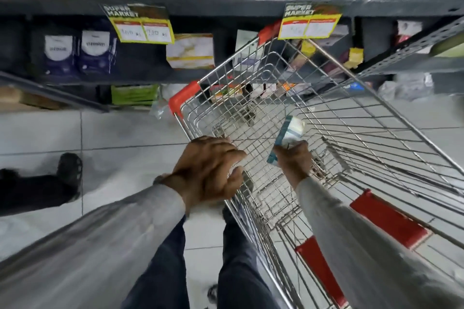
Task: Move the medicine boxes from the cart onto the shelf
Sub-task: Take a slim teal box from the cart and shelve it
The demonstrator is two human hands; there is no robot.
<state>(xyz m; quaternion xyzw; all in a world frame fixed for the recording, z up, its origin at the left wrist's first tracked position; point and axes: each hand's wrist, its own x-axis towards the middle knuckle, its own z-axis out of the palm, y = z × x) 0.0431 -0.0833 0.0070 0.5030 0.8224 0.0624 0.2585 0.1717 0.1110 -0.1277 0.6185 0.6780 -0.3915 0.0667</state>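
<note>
The right hand (292, 160) grips a medicine box (288, 133) inside the cart (184, 98); the left hand (208, 165) holds the cart's left rim.

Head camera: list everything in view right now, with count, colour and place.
cart: one, silver wire with red guards, centre-right, nosed against the shelf
medicine box: one, white and teal, over the cart basket
shelf: one, dark grey, across the top
price tags: two, yellow and black, on the shelf edge
purple-and-white packs: two, on the shelf at left
white-and-gold box: one, mid-shelf
green pack: one, on the lowest level
floor: light grey tiles
black shoe: one, on the floor at left
sleeves: two, light grey
trousers: dark blue, bottom centre
left hand: grips the cart's near rim
right hand: holds the medicine box
</note>
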